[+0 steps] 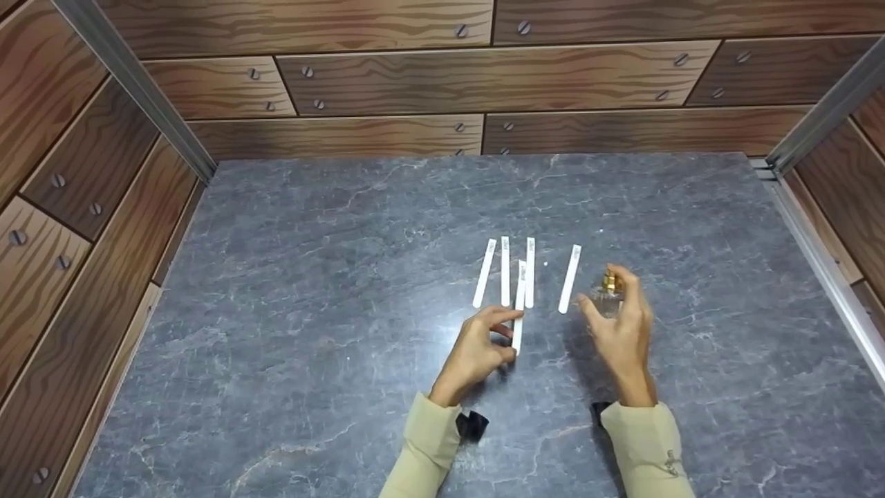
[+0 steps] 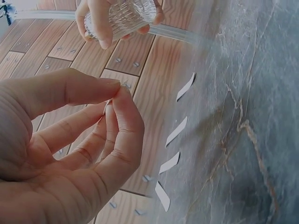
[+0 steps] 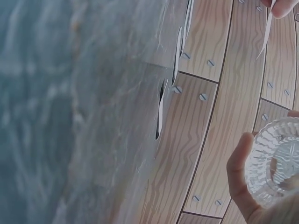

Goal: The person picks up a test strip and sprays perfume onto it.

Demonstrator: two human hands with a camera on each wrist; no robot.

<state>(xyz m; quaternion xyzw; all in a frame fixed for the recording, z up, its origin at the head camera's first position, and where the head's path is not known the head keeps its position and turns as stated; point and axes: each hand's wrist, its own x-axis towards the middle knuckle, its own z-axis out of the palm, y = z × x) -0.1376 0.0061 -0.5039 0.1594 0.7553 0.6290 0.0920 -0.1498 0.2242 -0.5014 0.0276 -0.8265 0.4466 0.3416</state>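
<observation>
we note first what is hard to read. in the head view the small clear ribbed glass bottle with a gold cap is largely covered by the right hand; only the cap and a sliver of glass show past the fingers. the right wrist view cuts the bottle off at the frame edge and shows just its round ribbed base. print on the strips is too small to make out. a dark object at each beige sleeve cuff cannot be identified.

the right hand holds the bottle raised off the grey marbled tabletop, fingers and thumb curled around its glass body; the left wrist view shows that grip from below. the bottle sits to the right of the strips, just beside the rightmost one in the head view.

the left hand pinches a thin white paper strip between thumb and forefinger at its near end, the remaining fingers loosely curled beneath. in the left wrist view the pinch is plain, but the strip itself is hidden behind the fingers. the strip points away from the person, its far end overlapping the row of strips in the head view.

four more white paper strips lie flat on the tabletop: three close together and one apart to the right. brown wood-grain panels with screw heads enclose the tabletop on the left, far and right sides.
</observation>
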